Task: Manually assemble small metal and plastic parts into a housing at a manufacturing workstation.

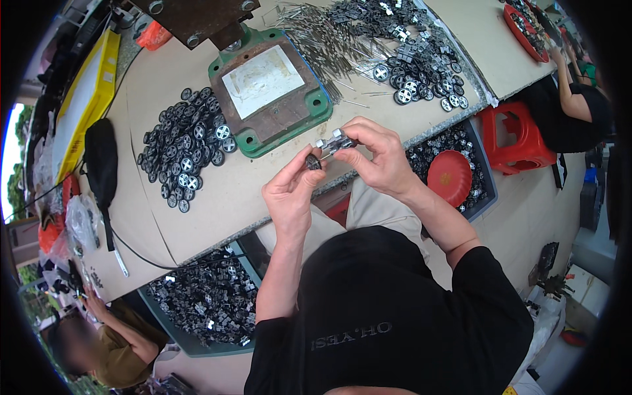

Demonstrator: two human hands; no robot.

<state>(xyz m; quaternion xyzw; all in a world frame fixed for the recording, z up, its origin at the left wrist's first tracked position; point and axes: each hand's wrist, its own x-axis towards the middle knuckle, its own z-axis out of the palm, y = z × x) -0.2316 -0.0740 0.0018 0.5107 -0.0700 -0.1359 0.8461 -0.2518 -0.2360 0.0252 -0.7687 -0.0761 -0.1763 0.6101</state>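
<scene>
My left hand (293, 187) pinches a small black toy wheel (313, 160) between thumb and fingertips. A thin metal axle (325, 157) runs from this wheel toward my right hand (378, 157). Closed between my right thumb and fingers is a small black and grey plastic part (336, 141), partly hidden by the fingers. Both hands are close together, above the table's near edge and just in front of a green metal press base (263, 141). A pale plate (262, 80) lies on that base.
Left of the press is a pile of black wheels (187, 141). Beyond it to the right lie metal rods (322, 49) and more wheels and plastic parts (418, 69). Bins flank my lap: a left bin (197, 352) of parts and a right bin (484, 207) with a red dish (451, 178). People work nearby.
</scene>
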